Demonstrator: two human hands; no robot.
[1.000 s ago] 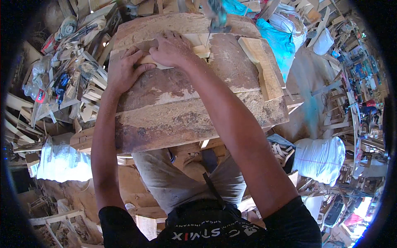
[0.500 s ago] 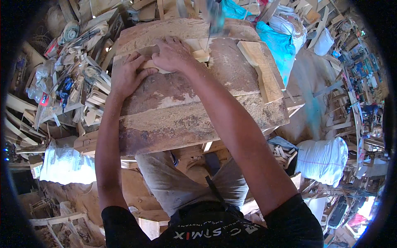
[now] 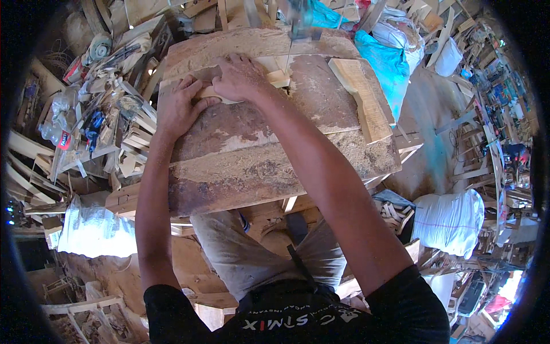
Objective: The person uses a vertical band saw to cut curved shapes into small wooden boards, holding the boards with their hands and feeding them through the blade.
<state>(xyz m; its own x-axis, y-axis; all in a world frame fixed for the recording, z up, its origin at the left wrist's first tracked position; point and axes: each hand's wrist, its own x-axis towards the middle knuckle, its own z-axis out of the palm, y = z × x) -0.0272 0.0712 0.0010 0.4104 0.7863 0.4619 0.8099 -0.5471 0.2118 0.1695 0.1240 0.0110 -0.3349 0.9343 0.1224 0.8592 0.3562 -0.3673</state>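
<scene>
While both our hands press down on the far part of the worn, sawdust-strewn saw table [image 3: 269, 166], a pale, flat piece of cut wood [image 3: 269, 77] lies under them, its end reaching the thin upright band-saw blade [image 3: 291, 49] at the table's far edge. Our left hand [image 3: 180, 109] lies flat, fingers spread and together with the palm on the wood's near-left end, likely to keep it from lifting. Our right hand [image 3: 240, 77] is laid over the middle of the piece, fingers curled over its far edge, pinning rather than gripping it; it sits left of the blade, seemingly to steer while staying off the cut line. A lighter wooden offcut board [image 3: 361, 97] rests apart on the table's right side. Left of the table, a heap of small wood scraps and tools [image 3: 109, 132] crowds a bench.
</scene>
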